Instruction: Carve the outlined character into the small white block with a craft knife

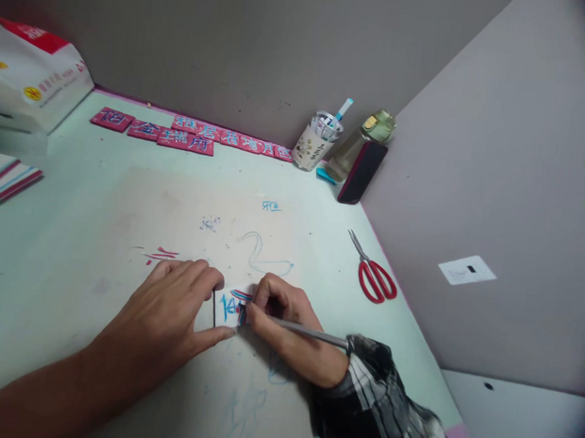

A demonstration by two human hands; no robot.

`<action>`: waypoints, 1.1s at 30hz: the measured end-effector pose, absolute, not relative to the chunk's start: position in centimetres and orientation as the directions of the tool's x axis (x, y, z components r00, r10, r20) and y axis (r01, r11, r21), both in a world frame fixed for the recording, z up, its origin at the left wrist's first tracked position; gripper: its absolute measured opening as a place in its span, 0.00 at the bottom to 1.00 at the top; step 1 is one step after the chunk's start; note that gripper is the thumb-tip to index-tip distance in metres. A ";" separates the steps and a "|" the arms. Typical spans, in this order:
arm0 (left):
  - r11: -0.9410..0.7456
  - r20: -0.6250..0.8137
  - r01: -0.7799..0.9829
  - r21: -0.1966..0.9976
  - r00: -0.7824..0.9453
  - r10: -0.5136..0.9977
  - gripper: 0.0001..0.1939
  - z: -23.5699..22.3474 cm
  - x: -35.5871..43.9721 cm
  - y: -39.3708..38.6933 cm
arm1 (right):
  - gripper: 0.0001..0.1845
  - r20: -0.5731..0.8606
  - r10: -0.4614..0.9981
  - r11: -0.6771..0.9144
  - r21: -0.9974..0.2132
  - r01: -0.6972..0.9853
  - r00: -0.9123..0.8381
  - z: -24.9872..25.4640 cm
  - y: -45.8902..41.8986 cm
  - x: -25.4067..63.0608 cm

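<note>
A small white card (226, 309) with blue strokes of a written character lies on the table in front of me. My left hand (181, 301) holds it at its left side, fingers at the far edge and thumb at the near edge. Pinched in my right hand (286, 318) is a slim grey craft knife (315, 333), its shaft slanting back toward the wrist. Its working end is at the card's right part, mostly hidden by my fingers. A red and blue curled strip (241, 295) shows on the card beside my right fingertips.
Red scissors (375, 277) lie at the right. Red character tiles (178, 136) line the wall, near a pen jar (311, 147), green bottle (349, 153) and phone (362, 174). Red scraps (162, 254) lie beyond my left hand. Layered sheets (5, 178) and a white bag (38, 78) are left.
</note>
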State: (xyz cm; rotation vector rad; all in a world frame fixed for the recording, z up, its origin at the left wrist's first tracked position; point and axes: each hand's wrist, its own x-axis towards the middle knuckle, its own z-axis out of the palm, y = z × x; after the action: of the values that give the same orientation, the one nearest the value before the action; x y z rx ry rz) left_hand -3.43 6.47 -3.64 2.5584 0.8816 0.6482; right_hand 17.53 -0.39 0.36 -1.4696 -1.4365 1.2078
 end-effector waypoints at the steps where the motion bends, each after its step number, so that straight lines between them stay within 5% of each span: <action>1: -0.746 0.297 0.472 0.469 0.711 0.637 0.21 -3.5 -3.5 6.4 | 0.14 -0.125 0.990 -0.101 -0.950 0.295 -0.061 0.3 -0.4 17.6; 9: -0.699 0.202 0.413 0.584 0.760 0.618 0.11 -3.7 -4.2 6.5 | 0.14 -0.134 0.989 -0.114 -0.957 0.266 -0.061 -0.2 -0.3 18.2; 13: -0.704 0.227 0.430 0.565 0.740 0.633 0.25 -4.3 -4.2 6.9 | 0.13 -0.126 0.991 -0.108 -0.955 0.274 -0.046 -0.1 -0.3 18.1; 33: -0.686 0.190 0.465 0.560 0.733 0.653 0.21 -3.9 -3.6 6.5 | 0.15 -0.124 0.987 -0.095 -0.962 0.257 -0.101 0.2 -0.4 17.9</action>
State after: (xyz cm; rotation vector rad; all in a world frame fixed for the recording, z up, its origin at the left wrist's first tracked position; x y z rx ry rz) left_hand -3.57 6.53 -3.87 2.4504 0.8492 0.5216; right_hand 17.92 -0.43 0.22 -1.4244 -1.4312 1.2492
